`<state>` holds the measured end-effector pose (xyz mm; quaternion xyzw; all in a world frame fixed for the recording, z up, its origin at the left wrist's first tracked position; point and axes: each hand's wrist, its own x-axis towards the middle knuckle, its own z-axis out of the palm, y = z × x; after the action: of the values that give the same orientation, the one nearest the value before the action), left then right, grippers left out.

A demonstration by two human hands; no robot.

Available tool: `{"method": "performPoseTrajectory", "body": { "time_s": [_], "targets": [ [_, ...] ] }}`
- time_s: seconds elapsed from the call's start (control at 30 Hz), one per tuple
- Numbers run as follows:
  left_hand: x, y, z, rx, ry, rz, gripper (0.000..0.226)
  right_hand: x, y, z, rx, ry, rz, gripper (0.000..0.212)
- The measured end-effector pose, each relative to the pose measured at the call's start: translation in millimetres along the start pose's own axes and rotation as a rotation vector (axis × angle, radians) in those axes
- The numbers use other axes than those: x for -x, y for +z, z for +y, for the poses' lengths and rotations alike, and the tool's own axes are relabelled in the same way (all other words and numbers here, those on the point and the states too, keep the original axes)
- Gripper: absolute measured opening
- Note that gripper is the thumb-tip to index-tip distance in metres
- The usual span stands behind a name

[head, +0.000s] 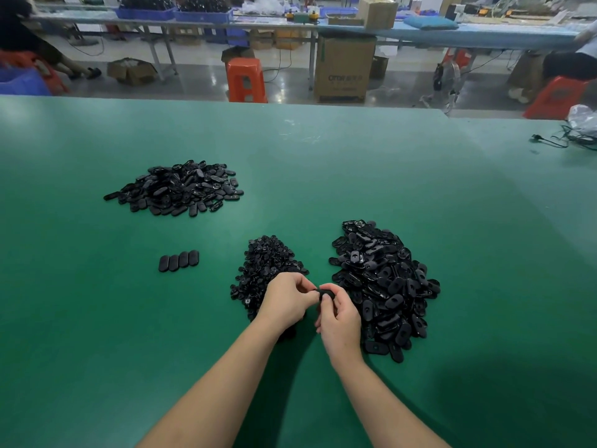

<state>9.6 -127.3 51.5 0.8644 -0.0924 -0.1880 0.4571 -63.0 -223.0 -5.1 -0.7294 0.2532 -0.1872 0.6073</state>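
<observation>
Green bench (323, 189): carries all stock.

Heap of oval shells (384, 286): the largest, towards the near edge, just right of the hands.

Second heap (176, 189): towards the far left.

Heap of small inserts (268, 270): partly behind the left hand (286, 300).

Left hand and right hand (339, 321): together, both clamped on one held shell (324, 292) above the bench. Any insert between the fingers is hidden.

Row of four shells (178, 260): left of the inserts.

Judgement: fitting is likely in hand. Steady the shell with the right hand, seat the part square, press evenly and check it sits flush.
</observation>
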Motion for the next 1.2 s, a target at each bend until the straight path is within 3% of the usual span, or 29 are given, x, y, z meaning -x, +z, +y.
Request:
{"method": "performPoseTrajectory", "body": {
  "time_s": [0.43,0.7,1.03,1.2],
  "targets": [
    [5,2,1,-0.002,-0.013,0.000,0.010,-1,-1,0,0.025,-0.021,0.003,0.016],
    [1,-1,-3,-0.071,0.059,-0.042,0.008,2,1,-1,0.046,-0.055,0.030,0.022],
    [5,-1,-4,-0.277,0.238,0.019,0.009,1,2,-2,0.029,-0.005,0.010,0.025],
    [3,-13,-14,-0.430,0.329,0.170,0.007,3,3,-4,-0.007,-0.024,0.022,0.022]
  ]
}}
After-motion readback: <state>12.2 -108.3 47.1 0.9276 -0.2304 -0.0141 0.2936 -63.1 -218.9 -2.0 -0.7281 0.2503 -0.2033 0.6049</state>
